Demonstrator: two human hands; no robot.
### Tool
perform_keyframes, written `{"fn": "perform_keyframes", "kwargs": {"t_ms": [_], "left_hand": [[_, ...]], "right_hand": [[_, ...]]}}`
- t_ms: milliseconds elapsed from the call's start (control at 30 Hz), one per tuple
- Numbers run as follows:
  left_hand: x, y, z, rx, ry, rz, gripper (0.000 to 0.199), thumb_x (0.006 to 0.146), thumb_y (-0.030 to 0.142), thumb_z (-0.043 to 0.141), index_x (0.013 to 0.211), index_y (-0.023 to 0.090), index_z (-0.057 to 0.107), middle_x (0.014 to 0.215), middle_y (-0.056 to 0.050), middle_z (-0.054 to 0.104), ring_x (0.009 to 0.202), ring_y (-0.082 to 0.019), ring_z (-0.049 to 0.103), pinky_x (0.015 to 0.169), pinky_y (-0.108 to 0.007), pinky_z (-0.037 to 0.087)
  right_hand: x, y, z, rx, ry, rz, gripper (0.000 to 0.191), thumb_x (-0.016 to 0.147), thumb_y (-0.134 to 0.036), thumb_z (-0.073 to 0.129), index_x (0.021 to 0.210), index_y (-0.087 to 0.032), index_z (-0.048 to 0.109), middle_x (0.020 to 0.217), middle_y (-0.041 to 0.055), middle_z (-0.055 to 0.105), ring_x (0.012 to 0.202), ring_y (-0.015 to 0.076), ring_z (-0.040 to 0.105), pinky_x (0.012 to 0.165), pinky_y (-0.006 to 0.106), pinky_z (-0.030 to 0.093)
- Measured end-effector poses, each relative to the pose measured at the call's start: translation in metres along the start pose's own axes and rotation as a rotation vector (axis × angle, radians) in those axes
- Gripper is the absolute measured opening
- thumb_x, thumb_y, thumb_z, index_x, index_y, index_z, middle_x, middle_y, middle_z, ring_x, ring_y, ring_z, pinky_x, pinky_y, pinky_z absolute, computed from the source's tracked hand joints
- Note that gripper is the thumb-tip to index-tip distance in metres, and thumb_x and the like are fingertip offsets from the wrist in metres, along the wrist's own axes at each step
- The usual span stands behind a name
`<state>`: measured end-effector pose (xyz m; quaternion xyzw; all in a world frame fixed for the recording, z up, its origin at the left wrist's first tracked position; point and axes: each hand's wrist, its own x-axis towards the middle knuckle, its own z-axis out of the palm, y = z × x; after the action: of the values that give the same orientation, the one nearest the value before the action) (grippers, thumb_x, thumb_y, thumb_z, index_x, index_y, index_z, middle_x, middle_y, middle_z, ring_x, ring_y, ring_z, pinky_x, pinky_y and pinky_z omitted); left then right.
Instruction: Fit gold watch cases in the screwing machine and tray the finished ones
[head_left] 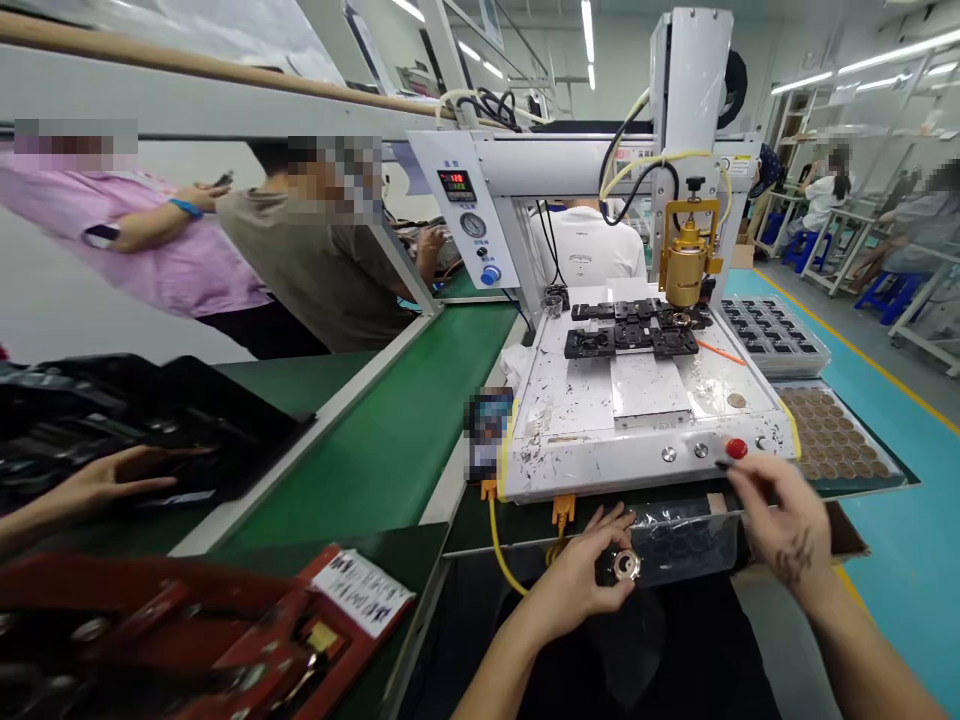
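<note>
Left hand (581, 575) pinched small round silver ring part (627, 565); loose grip risked drop. Right hand (776, 515) gripped thin dark tool (724, 465) just beside red round button (736, 448): accidental press possible.

Green belt (390, 420); red button (736, 448)

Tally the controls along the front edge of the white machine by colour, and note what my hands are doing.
Silver buttons: 3
Red button: 1
Total: 4
Left hand holds a small round metal part; right hand pinches a small dark piece just below the red button.
</note>
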<state>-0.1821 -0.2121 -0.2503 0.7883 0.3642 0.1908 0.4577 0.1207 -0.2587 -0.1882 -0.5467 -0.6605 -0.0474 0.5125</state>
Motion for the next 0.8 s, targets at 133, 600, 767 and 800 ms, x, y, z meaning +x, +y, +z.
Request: {"fn": "perform_keyframes", "kwargs": {"t_ms": [133,600,767,800], "left_hand": [[0.001,0.0,0.004,-0.011,0.041,0.003,0.037,0.071,0.009,0.077,0.101,0.027,0.065,0.161,-0.01,0.061,0.162,-0.035,0.04,0.136,-0.066,0.017],[-0.001,0.007,0.011,-0.119,0.167,-0.004,0.034,0.072,0.013,0.08,0.102,0.026,0.068,0.146,-0.008,0.073,0.157,-0.034,0.048,0.137,-0.06,0.018],[-0.008,0.003,0.011,-0.203,0.273,-0.016,0.033,0.081,0.015,0.075,0.112,0.021,0.066,0.147,-0.017,0.071,0.133,-0.031,0.071,0.127,-0.051,0.041],[-0.011,0.002,0.013,-0.211,0.297,-0.016,0.033,0.082,0.015,0.075,0.113,0.021,0.065,0.152,-0.019,0.067,0.136,-0.032,0.069,0.125,-0.05,0.043]], "right_hand": [[0.092,0.026,-0.005,-0.072,-0.157,0.112,0.025,0.104,-0.041,0.067,0.094,-0.022,0.079,0.077,0.0035,0.076,0.064,0.0217,0.069,0.059,0.033,0.053],[-0.009,-0.022,0.062,0.377,-0.55,-0.216,0.026,0.109,-0.015,0.052,0.125,-0.026,0.069,0.105,0.0081,0.076,0.097,0.0239,0.074,0.087,0.037,0.062],[-0.043,0.001,0.113,0.352,-0.549,-0.147,0.017,0.107,-0.013,0.051,0.114,-0.022,0.064,0.099,0.0086,0.074,0.088,0.0241,0.074,0.079,0.036,0.063],[-0.044,0.006,0.117,0.343,-0.545,-0.144,0.014,0.106,-0.014,0.052,0.11,-0.022,0.063,0.096,0.0077,0.073,0.084,0.0236,0.073,0.076,0.035,0.062]]}}
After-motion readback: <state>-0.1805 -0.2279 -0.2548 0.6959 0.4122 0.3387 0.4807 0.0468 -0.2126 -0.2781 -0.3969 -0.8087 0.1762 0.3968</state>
